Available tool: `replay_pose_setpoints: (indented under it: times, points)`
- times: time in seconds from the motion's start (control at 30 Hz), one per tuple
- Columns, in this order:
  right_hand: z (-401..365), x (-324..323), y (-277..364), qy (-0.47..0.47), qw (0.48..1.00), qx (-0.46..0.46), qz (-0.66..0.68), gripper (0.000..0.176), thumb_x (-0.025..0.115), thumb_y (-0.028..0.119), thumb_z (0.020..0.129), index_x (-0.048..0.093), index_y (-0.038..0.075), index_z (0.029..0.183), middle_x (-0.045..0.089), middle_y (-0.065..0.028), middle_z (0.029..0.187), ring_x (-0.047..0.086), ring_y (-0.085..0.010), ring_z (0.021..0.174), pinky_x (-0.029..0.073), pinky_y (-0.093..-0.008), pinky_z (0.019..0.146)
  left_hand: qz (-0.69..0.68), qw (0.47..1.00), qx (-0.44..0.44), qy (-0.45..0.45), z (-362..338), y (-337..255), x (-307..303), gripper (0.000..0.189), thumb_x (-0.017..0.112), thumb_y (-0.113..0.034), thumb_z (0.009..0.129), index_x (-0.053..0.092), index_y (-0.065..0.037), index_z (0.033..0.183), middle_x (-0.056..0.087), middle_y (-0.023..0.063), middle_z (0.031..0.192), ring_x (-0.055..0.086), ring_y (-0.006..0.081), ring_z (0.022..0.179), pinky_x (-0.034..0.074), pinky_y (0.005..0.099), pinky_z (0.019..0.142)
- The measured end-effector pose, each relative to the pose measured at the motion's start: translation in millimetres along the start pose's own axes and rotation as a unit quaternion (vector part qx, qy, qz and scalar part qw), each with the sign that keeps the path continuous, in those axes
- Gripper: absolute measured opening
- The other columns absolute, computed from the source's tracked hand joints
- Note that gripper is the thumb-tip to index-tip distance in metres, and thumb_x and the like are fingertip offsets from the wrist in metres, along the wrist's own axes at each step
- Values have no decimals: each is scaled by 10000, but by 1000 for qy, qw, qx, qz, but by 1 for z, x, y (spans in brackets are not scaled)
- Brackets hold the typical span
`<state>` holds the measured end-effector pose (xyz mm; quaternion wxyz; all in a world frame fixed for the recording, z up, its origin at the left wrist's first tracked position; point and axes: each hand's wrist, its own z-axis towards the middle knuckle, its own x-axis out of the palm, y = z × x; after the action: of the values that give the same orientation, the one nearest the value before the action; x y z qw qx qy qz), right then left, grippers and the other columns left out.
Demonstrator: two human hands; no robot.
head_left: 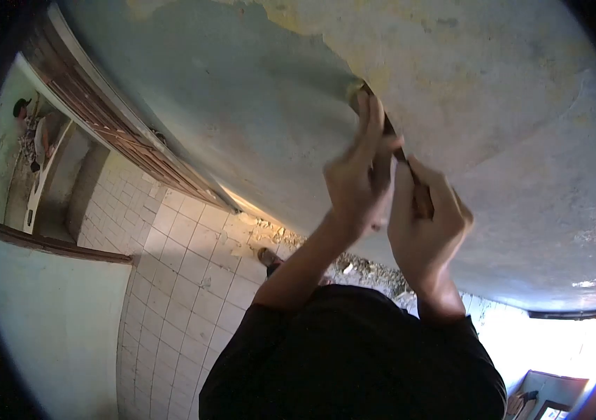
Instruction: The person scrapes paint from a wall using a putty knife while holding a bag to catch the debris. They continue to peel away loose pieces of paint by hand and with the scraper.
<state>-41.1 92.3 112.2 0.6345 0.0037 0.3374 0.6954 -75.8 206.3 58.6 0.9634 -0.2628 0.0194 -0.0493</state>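
Note:
A long, thin dark blade [388, 126] with a brownish handle, seemingly a scraper, lies slantwise against the wall [249, 119]. My right hand [424, 234] is closed around its handle. Higher up, my left hand [355, 183] grips the blade, two fingers stretched along it towards the tip; it is slightly blurred. The tip meets the ragged border between grey-green paint and a paler, yellow-stained surface [445, 70]. My fingers hide part of the blade.
Flakes and rubble [364, 269] lie along the wall's foot on the tiled floor [193, 280]. A brown slatted door or shutter [123, 150] stands left. Beyond an opening, another person [29, 133] is by a pale ledge. Bright light enters lower right.

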Motion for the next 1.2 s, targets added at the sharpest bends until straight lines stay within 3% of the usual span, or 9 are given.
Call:
replay_pose_setpoints:
  times: [0.07, 0.13, 0.2, 0.3, 0.5, 0.77, 0.83, 1.13, 1.2]
  points:
    - [10, 10, 6, -4, 999, 0, 42, 116, 763, 0, 911, 753, -47, 1017, 601, -5, 635, 462, 0, 572, 296, -219, 486, 13, 997, -72, -1, 11, -3, -7, 483, 706, -108, 966, 589, 52, 1406, 579, 328, 1379, 690, 374, 1110, 638, 343, 740]
    - [6, 3, 5, 4, 999, 6, 52, 102, 765, 1, 909, 754, -39, 1002, 602, -5, 628, 466, -1, 575, 307, -213, 495, -10, 998, -66, 2, 4, -2, -6, 485, 709, -97, 961, 589, 47, 1408, 579, 326, 1382, 699, 375, 1100, 637, 343, 736]
    - [0, -6, 3, 8, 1000, -20, -5, 101, 773, -2, 886, 741, -40, 975, 635, -84, 640, 550, -50, 524, 386, -236, 459, -31, 998, -52, -2, 0, -1, -4, 488, 711, -87, 956, 590, 42, 1410, 579, 323, 1385, 708, 376, 1090, 636, 343, 732]
    - [12, 8, 7, 3, 1000, -18, -2, 112, 776, -13, 883, 742, -54, 982, 643, -79, 644, 555, -51, 527, 386, -225, 460, 23, 999, 2, -44, 1, 6, -2, 491, 722, -63, 942, 598, 33, 1407, 586, 317, 1384, 713, 365, 1087, 635, 336, 726]
    - [12, 7, 14, 0, 1000, -12, 26, 109, 765, -19, 896, 742, -65, 992, 654, -69, 650, 554, -35, 543, 376, -218, 454, -15, 1000, 27, 3, 9, 7, -14, 524, 753, -82, 927, 589, 47, 1408, 593, 317, 1375, 742, 339, 1041, 632, 318, 699]
    - [18, 16, 19, -5, 999, -14, 28, 88, 745, -34, 899, 740, -69, 980, 659, -77, 657, 555, -32, 541, 373, -216, 448, 7, 1000, 9, 0, 27, 8, -26, 490, 740, -94, 945, 603, 52, 1392, 609, 321, 1350, 751, 337, 1011, 629, 309, 680]
    - [19, 25, 27, -28, 999, 7, 45, 95, 757, -25, 909, 747, -51, 1000, 543, 26, 606, 410, 1, 570, 279, -200, 499, 21, 1000, -3, 6, 25, 9, -29, 493, 739, -93, 945, 602, 47, 1397, 611, 318, 1349, 754, 335, 1003, 629, 311, 681]
    - [25, 30, 40, -30, 998, 17, 53, 83, 760, -15, 911, 743, -50, 985, 499, 34, 596, 384, 0, 568, 244, -211, 501, -14, 1000, -22, 7, 36, 17, -35, 501, 742, -87, 936, 605, 27, 1404, 609, 301, 1364, 756, 333, 996, 629, 319, 697]
    - [21, 26, 40, -19, 998, 28, 57, 78, 760, -10, 914, 738, -54, 975, 495, 35, 598, 384, 1, 573, 242, -213, 503, -2, 1000, 27, -6, 42, 22, -36, 499, 743, -98, 940, 605, 28, 1403, 611, 300, 1362, 766, 330, 970, 628, 314, 682]
